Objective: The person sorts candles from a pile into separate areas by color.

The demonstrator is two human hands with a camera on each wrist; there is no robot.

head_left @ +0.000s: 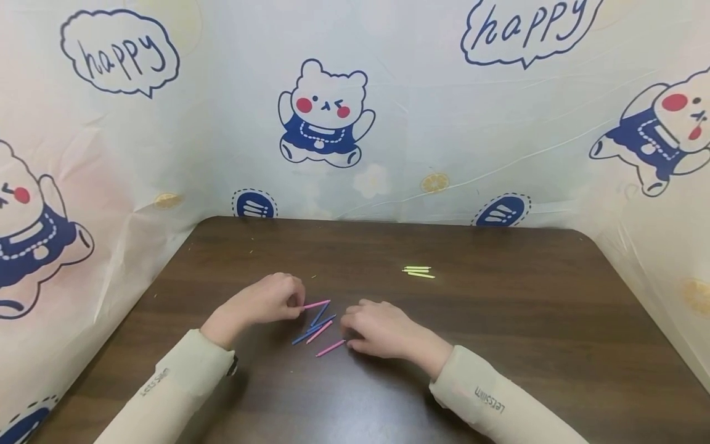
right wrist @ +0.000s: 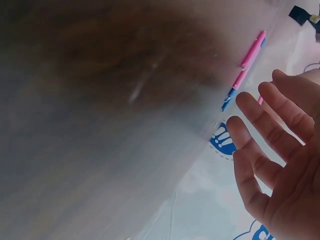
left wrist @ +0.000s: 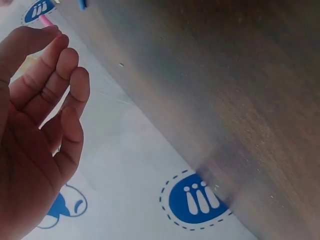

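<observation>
A small heap of thin pink and blue sticks (head_left: pixel 317 325) lies on the dark wooden table (head_left: pixel 499 320) between my hands. My left hand (head_left: pixel 296 302) has its fingers curled, and their tips pinch the end of one pink stick (head_left: pixel 317 304). In the left wrist view that pink stick (left wrist: pixel 45 20) shows at the index fingertip of my left hand (left wrist: pixel 50 35). My right hand (head_left: pixel 349 330) rests palm down with straight fingers, its tips beside another pink stick (head_left: pixel 330 348). The right wrist view shows my right hand (right wrist: pixel 260 115) spread, with pink sticks (right wrist: pixel 252 50) and a blue one (right wrist: pixel 229 97) beyond the fingers.
A few yellow-green sticks (head_left: pixel 418 271) lie together farther back, right of the middle. A cartoon-printed plastic sheet (head_left: pixel 355 123) walls the table at the back and on both sides. Tiny coloured specks dot the tabletop near the far left corner.
</observation>
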